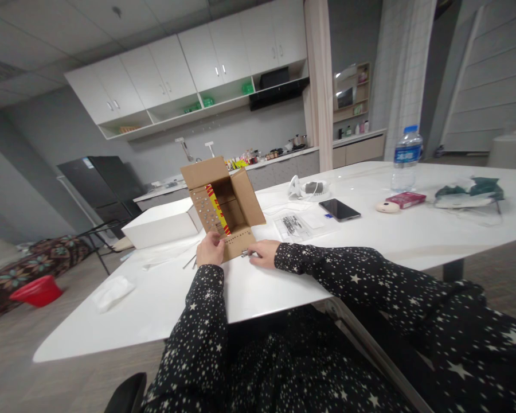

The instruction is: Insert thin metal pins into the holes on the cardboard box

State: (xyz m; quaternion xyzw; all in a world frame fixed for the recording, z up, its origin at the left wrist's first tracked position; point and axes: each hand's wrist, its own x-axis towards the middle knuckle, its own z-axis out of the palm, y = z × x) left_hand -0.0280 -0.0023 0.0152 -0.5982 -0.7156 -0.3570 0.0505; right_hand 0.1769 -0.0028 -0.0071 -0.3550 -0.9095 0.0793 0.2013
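Observation:
An open cardboard box point(235, 215) stands on the white table in front of me, its flaps spread. Rows of small dots or holes mark its left flap and front edge, and a yellow and red strip point(217, 209) runs down the left flap. My left hand point(210, 249) is closed at the lower left of the box, thumb and fingers on the flap's edge. By the box's front corner, the fingers of my right hand point(264, 253) are pinched at a small silver piece point(245, 253), too small to name. Two thin rods point(190, 261) lie left of my left hand.
Left of the box are a white carton point(161, 222) and a crumpled tissue point(113, 292). Rightward lie a clear plastic packet point(296, 227), a phone point(339, 209), a white cabled device point(312, 188), a pink pack point(406, 199) and a water bottle point(406, 160).

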